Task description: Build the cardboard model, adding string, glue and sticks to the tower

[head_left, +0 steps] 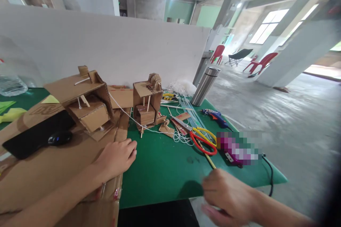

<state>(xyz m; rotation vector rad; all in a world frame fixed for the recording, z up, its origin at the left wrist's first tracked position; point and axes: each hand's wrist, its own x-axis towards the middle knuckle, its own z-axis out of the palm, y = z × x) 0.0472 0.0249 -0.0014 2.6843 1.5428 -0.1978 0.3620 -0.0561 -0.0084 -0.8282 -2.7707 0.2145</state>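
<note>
My left hand (118, 158) rests at the edge of a large cardboard sheet (66, 184), fingers loosely bent, with no object visible in it. Beyond it stand a larger cardboard box model (87, 110) and a smaller one (146, 103), both with sticks inside. A white string (128, 115) runs from the larger model to a loose coil. My right hand (226, 195), smeared by motion, is over the table's front edge. Close to its knuckles ends a thin wooden stick (210, 161); whether I hold it is unclear. Scissors (197, 134) with red and yellow handles lie across that stick.
A glue gun (217, 117) and a partly blurred-out purple power strip (234, 152) lie at the right of the green table (165, 173). Behind are a steel flask (205, 87) and yellow-black pliers (169, 96). On the left are a black keyboard (34, 136) and mouse (60, 137).
</note>
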